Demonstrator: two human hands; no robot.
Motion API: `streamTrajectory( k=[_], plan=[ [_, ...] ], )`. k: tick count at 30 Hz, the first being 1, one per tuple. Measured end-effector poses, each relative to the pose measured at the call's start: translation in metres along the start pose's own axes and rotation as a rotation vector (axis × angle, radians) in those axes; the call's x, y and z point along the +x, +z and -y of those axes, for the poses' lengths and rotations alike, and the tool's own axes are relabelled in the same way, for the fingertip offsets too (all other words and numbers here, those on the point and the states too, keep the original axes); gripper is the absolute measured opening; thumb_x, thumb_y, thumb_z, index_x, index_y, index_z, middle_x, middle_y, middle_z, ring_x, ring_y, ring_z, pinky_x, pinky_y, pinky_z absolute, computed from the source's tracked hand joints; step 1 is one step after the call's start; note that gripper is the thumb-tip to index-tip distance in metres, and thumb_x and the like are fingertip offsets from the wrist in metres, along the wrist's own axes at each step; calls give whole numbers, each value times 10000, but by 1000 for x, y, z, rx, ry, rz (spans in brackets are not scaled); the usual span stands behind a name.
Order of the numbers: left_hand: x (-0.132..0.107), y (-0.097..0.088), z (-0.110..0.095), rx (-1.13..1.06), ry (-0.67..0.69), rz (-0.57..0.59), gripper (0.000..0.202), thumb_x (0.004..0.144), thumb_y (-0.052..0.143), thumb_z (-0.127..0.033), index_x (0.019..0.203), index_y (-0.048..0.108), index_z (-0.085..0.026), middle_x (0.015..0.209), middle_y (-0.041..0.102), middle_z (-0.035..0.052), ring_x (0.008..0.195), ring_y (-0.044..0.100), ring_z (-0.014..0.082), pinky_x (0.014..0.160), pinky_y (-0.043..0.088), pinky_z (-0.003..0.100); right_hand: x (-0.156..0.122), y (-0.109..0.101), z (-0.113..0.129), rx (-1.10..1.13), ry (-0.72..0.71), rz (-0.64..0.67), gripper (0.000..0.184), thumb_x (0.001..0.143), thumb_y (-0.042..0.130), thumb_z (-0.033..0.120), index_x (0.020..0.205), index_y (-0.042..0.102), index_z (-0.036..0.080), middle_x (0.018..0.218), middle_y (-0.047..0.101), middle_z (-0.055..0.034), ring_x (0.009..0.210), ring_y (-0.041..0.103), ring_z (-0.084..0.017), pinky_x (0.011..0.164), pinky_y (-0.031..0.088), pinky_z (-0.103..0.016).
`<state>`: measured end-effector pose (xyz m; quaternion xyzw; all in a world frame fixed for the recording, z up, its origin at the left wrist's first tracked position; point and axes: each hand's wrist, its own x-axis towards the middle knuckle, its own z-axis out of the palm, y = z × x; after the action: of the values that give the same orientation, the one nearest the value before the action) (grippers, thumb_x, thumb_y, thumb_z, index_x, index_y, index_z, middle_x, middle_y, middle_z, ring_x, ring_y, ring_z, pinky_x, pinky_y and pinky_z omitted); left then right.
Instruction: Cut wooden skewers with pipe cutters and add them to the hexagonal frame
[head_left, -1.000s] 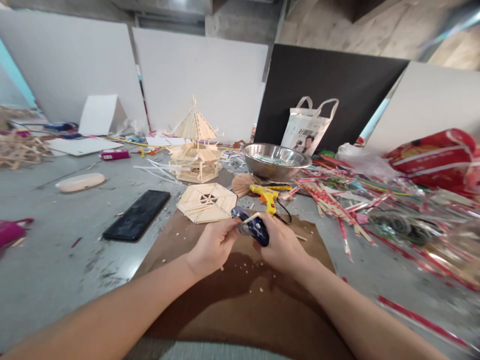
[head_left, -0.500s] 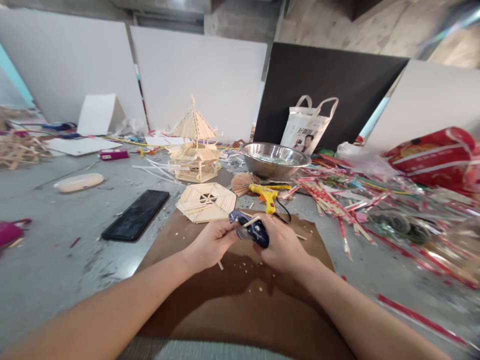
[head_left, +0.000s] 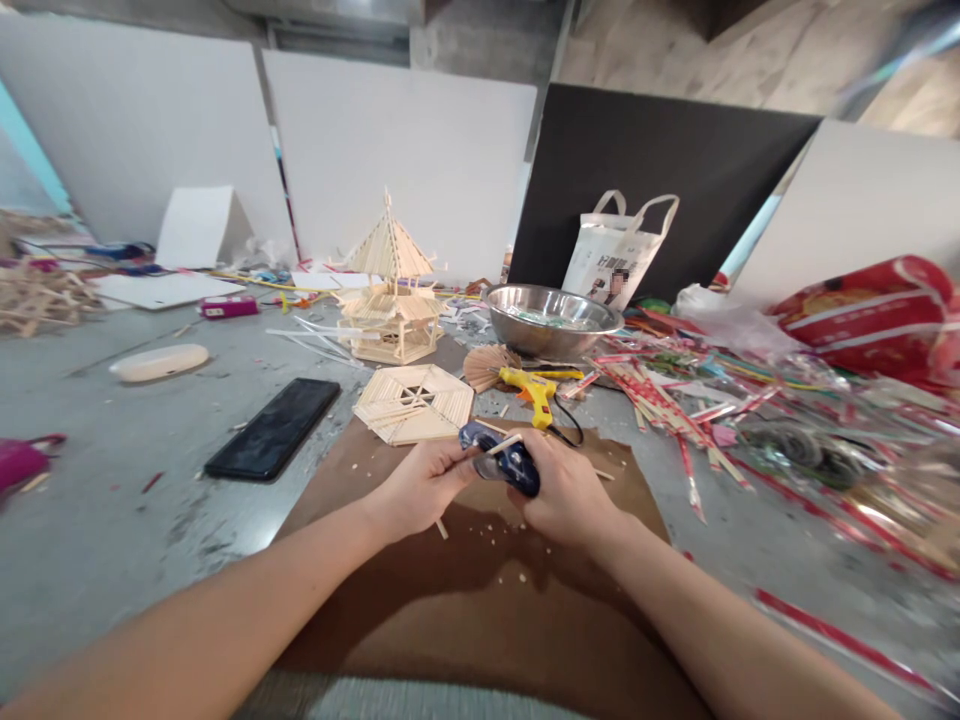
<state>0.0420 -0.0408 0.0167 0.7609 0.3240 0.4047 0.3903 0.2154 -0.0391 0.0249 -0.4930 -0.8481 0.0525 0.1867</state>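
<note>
My right hand (head_left: 566, 485) is closed around a dark blue-handled hand cutter (head_left: 519, 468), perhaps pruning shears or pliers. Pinched in the fingers of my left hand (head_left: 418, 488) is a thin wooden stick (head_left: 504, 443), whose end crosses the cutter's jaws. Exactly how the blades meet the stick is hidden. Below my left fingers another stick end pokes out. Both hands are over a brown sheet (head_left: 465, 625) dotted with small wood chips. Just beyond them lies a hexagonal panel of wooden sticks (head_left: 375, 408). Behind it stands a stick-built pagoda model (head_left: 394, 335).
A yellow glue gun (head_left: 536, 395) lies beyond my right hand, near a steel bowl (head_left: 555, 345). On the left are a black phone (head_left: 274, 430) and a white oval object (head_left: 161, 363). Red-and-white stick wrappers (head_left: 667, 400) clutter the right. A paper bag (head_left: 611, 260) stands behind.
Hardly anything differs. The view has shifted very slightly, and both hands keep their hold on the stick and the cutter.
</note>
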Motion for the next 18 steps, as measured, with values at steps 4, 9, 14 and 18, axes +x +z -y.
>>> streamTrajectory(
  k=[4,9,14,18],
  plan=[
    [0,-1,-2,-64,-20,25,269,783,401,-266,589,527,-129,487,408,-28,545,405,90,489,343,173,0,-1,0,0,1,10,396,586,472,176,982,450,189,944,554,-53,870,495,-190,744,348,-276],
    [0,-1,-3,-96,-19,44,255,778,393,-231,559,485,-139,459,307,-47,531,358,83,488,313,167,0,-1,-1,-22,-5,11,399,594,468,189,992,445,181,942,554,-58,858,499,-189,736,355,-277],
    [1,-2,-5,-71,-14,47,242,776,392,-220,578,499,-131,531,367,-37,545,345,78,511,311,170,0,-1,-2,-50,-10,10,390,597,469,200,986,443,175,918,556,-64,844,502,-191,723,364,-281],
    [2,-2,-5,-67,2,57,229,778,393,-201,595,508,-125,557,379,-35,539,324,71,519,306,170,0,-1,-2,-59,-17,4,393,598,471,205,989,444,171,911,556,-66,832,503,-195,712,368,-281]
  ],
)
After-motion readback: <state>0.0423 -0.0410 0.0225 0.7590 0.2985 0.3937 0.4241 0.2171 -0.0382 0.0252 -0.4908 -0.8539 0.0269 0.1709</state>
